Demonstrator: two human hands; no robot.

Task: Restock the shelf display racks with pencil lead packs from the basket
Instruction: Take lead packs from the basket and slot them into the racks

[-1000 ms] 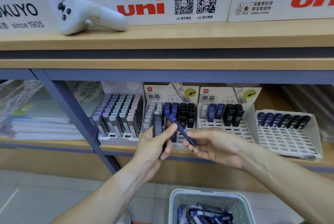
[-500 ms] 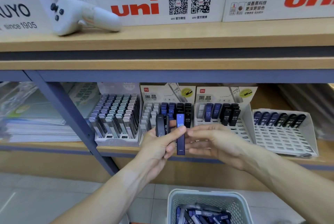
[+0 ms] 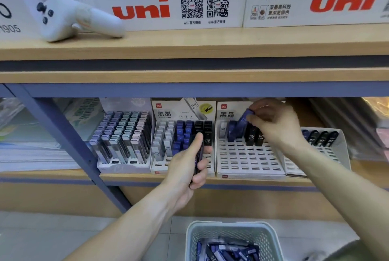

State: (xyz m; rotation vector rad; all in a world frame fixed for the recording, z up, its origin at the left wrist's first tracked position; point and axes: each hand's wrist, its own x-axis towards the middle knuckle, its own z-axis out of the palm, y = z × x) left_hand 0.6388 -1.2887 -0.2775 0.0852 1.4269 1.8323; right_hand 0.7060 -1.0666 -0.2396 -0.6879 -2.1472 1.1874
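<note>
My right hand (image 3: pixel 273 123) pinches a blue pencil lead pack (image 3: pixel 242 122), tilted, over the back row of a white slotted rack (image 3: pixel 248 161) on the lower shelf. That rack holds a few blue and black packs at its back. My left hand (image 3: pixel 189 161) grips a few dark lead packs (image 3: pixel 197 159) in front of the neighbouring rack (image 3: pixel 162 166), which is partly filled with grey, blue and black packs. A pale mesh basket (image 3: pixel 231 229) of blue packs stands on the floor below.
A full rack of grey packs (image 3: pixel 122 140) sits to the left, and another slotted rack (image 3: pixel 322 144) with a few dark packs to the right. A blue shelf post (image 3: pixel 69 144) slants at left. A white handheld controller (image 3: pixel 77 18) lies on the upper wooden shelf.
My right hand has taken the blue pack from beside my left hand and carried it up and right to the back of the slotted rack. My left hand stays put with its packs.
</note>
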